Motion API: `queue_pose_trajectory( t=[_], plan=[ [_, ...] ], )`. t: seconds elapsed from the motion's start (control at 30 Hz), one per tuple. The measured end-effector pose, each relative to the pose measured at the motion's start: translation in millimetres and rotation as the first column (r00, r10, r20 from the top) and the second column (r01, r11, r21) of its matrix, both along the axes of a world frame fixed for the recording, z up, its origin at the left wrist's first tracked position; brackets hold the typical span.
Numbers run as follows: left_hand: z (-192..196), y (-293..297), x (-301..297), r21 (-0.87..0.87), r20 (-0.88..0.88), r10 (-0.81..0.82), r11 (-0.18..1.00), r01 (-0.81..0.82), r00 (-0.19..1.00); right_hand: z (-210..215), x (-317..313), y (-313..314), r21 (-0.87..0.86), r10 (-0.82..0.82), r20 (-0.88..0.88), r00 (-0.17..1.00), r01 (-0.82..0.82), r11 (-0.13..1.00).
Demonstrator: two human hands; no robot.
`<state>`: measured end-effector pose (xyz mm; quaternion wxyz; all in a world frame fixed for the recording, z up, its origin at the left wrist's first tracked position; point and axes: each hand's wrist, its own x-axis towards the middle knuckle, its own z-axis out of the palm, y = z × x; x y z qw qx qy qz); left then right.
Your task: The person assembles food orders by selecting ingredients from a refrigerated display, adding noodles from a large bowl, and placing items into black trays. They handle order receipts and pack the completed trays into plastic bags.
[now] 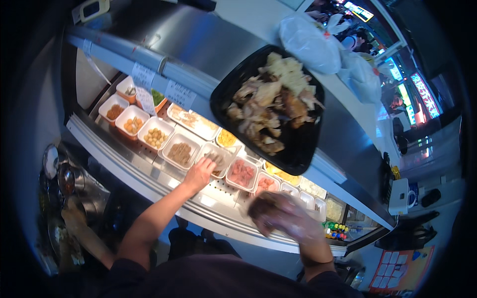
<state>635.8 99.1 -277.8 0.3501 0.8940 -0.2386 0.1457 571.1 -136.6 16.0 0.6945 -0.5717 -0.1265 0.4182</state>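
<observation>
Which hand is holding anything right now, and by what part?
Left hand reaches into a tray, grip hidden. Right hand is blurred; cannot tell.

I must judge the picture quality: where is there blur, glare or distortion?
Head view: the right hand is smeared by motion blur; the left hand is sharper; glare streaks the steel counter; neon signs blow out; straight edges bend at the rim, corners black.

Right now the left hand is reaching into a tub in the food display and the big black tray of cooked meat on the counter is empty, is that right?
Not quite. The head view shows the black tray piled with cooked meat pieces, not empty. The left hand is indeed reaching into a tub in the food display.
</observation>
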Motion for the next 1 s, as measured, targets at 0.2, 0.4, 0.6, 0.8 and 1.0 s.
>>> queue_pose_trajectory(
  t=[0.2,0.4,0.6,0.8,1.0],
  plan=[
    [-1,-10,-27,0.04,0.009,-0.005,0.999,0.005,1.0,163,49,14,-0.477,0.162,0.774,0.612,0.395,0.785],
    [-5,-12,-44,-0.003,-0.044,-0.005,1.0,0.005,0.999,217,88,46,-0.715,0.372,0.683,0.629,0.47,0.518],
    [-15,-7,-50,-0.028,-0.05,-0.004,1.0,0.002,0.999,217,122,35,-0.569,0.448,0.821,0.355,0.437,0.696],
    [-15,-9,-47,0.054,0.007,0.011,0.998,-0.011,1.0,218,131,46,-0.257,0.011,0.929,0.37,0.624,0.738],
    [-14,-17,-17,0.287,0.139,-0.085,0.957,0.042,0.987,172,117,36,-0.197,0.235,0.972,-0.004,0.529,0.825]
  ],
)
